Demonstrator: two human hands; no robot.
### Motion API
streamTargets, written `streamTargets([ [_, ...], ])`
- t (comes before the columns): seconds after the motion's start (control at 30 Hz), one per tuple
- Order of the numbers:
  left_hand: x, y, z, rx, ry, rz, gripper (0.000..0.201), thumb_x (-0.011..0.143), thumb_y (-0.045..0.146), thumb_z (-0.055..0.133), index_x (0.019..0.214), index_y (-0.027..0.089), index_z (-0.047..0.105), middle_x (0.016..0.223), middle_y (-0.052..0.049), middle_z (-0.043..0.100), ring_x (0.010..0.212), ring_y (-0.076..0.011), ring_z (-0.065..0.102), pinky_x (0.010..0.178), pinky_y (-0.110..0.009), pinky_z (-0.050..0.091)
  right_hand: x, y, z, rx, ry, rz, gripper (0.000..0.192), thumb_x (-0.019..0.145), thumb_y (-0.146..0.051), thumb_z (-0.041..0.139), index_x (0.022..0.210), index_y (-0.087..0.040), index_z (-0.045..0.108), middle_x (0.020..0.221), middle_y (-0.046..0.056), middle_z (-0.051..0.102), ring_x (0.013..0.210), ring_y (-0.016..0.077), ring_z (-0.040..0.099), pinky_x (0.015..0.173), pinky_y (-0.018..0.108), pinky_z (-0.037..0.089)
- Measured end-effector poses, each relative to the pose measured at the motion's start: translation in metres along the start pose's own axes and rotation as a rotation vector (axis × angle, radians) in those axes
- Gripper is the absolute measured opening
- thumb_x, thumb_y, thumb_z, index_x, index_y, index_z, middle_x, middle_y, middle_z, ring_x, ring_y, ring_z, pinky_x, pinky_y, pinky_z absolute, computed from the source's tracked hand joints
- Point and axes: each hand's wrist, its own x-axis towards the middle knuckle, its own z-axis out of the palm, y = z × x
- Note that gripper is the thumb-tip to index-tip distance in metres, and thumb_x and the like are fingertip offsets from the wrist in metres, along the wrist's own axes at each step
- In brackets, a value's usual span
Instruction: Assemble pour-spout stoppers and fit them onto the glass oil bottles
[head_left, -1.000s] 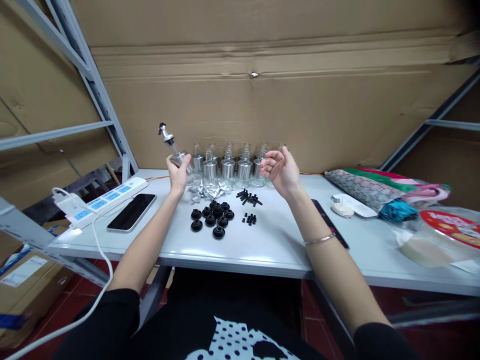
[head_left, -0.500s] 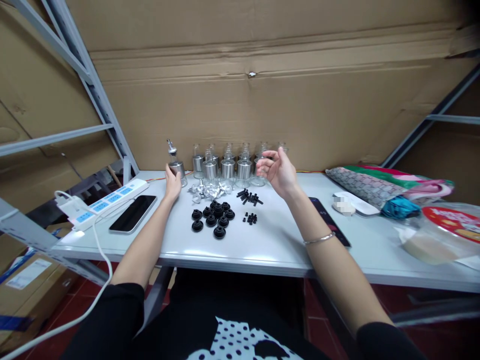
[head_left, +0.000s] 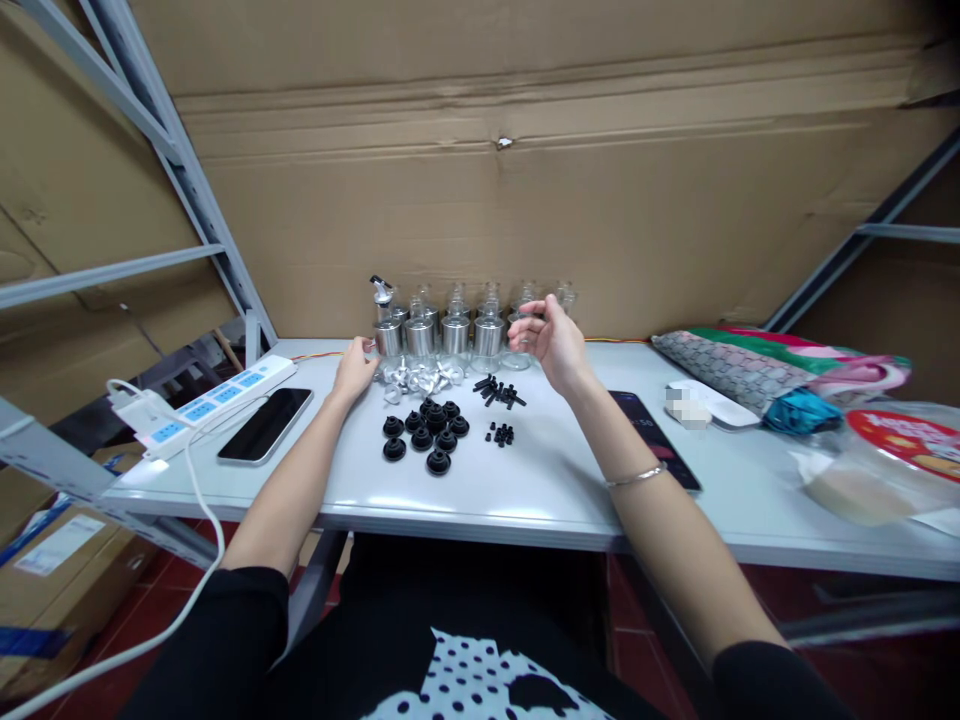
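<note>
A row of small glass bottles with steel sleeves [head_left: 454, 330] stands at the back of the grey table [head_left: 555, 490]. The leftmost bottle [head_left: 387, 328] carries a spout top. My left hand [head_left: 355, 370] rests on the table just left of that bottle, its fingertips at the base and its fingers loose. I cannot tell whether they touch it. My right hand [head_left: 556, 342] hovers over the right end of the row, fingers half curled and holding nothing. Between my hands lie silver metal pieces [head_left: 420, 378], black rubber stoppers [head_left: 427, 436] and small black plugs [head_left: 499, 394].
A dark phone [head_left: 264, 425] and a white power strip [head_left: 204, 400] with its cable lie at the left. A second phone [head_left: 654, 440], a white device [head_left: 686, 410], patterned bags [head_left: 750, 372] and a plastic bag [head_left: 892, 460] lie at the right. A cardboard wall [head_left: 525, 200] stands behind.
My left hand lowered the spouted bottle, set it upright, moved it right into the row and loosened its grip. My right hand drifted slightly left.
</note>
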Motion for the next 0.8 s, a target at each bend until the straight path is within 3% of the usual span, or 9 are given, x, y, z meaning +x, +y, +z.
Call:
streamTargets([
  [0.17, -0.005, 0.019, -0.018, 0.279, -0.112, -0.061, 0.008, 0.074, 0.024, 0.053, 0.076, 0.019, 0.058, 0.079, -0.006, 0.064, 0.080, -0.0216, 0.059, 0.075, -0.031, 0.044, -0.009, 0.009, 0.003, -0.653, 0.003, -0.348, 0.027, 0.085, -0.047, 0.048, 0.078, -0.022, 0.051, 0.060, 0.000, 0.059, 0.056, 0.0141, 0.055, 0.059, 0.026, 0.041],
  [0.3, -0.010, 0.039, -0.025, 0.269, -0.177, 0.175, 0.012, 0.076, 0.022, 0.048, 0.078, 0.018, 0.060, 0.078, -0.006, 0.063, 0.076, -0.0199, 0.056, 0.074, -0.031, 0.044, -0.017, 0.014, 0.008, -1.028, -0.204, -0.436, 0.018, 0.086, -0.034, 0.046, 0.078, -0.020, 0.054, 0.064, 0.002, 0.061, 0.059, 0.0154, 0.054, 0.061, 0.027, 0.038],
  [0.4, -0.016, 0.054, -0.026, 0.218, -0.308, 0.428, 0.020, 0.071, 0.014, 0.047, 0.081, 0.017, 0.063, 0.089, -0.007, 0.062, 0.087, -0.0207, 0.056, 0.083, -0.032, 0.043, -0.020, 0.014, 0.012, -1.070, -0.256, -0.443, 0.017, 0.086, -0.030, 0.044, 0.078, -0.020, 0.054, 0.065, 0.002, 0.061, 0.060, 0.0154, 0.054, 0.061, 0.026, 0.037],
  [0.47, -0.022, 0.062, -0.027, 0.192, -0.360, 0.515, 0.023, 0.071, 0.013, 0.045, 0.084, 0.017, 0.064, 0.093, -0.007, 0.062, 0.091, -0.0215, 0.056, 0.086, -0.033, 0.043, -0.021, 0.014, 0.014, -1.066, -0.250, -0.447, 0.017, 0.086, -0.030, 0.044, 0.079, -0.020, 0.055, 0.065, 0.002, 0.061, 0.060, 0.0155, 0.054, 0.061, 0.026, 0.037],
  [0.8, -0.031, 0.072, -0.030, 0.145, -0.400, 0.538, 0.021, 0.076, 0.019, 0.048, 0.087, 0.015, 0.065, 0.091, -0.007, 0.065, 0.086, -0.0199, 0.059, 0.081, -0.031, 0.045, -0.022, 0.017, 0.016, -1.081, -0.265, -0.435, 0.016, 0.085, -0.029, 0.045, 0.077, -0.020, 0.056, 0.062, 0.002, 0.060, 0.059, 0.0159, 0.054, 0.060, 0.026, 0.036],
])
